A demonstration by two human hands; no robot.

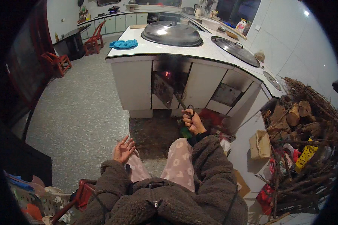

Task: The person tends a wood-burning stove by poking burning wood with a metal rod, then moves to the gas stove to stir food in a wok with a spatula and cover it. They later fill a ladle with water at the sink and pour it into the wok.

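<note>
My right hand (pixel 192 122) is closed round the looped handle of dark metal fire tongs (pixel 181 100), whose shaft slants up and left to the stove's firebox opening. The far tips are hard to make out. A metal firebox door (pixel 163 90) hangs swung outward at the opening, with a red glow of fire (pixel 168 74) behind it. My left hand (pixel 124 149) rests near my left knee, palm up, fingers apart and holding nothing. A large domed metal lid (pixel 171 33) covers the wok place above the firebox.
Beside the lid lies a blue cloth (pixel 124 44) on the white tiled stove top. A second firebox door (pixel 227 94) is closed at the right. Firewood (pixel 293 114) and sticks pile up at my right, by a cream plastic container (pixel 260 144). Red chairs (pixel 57 63) stand far left.
</note>
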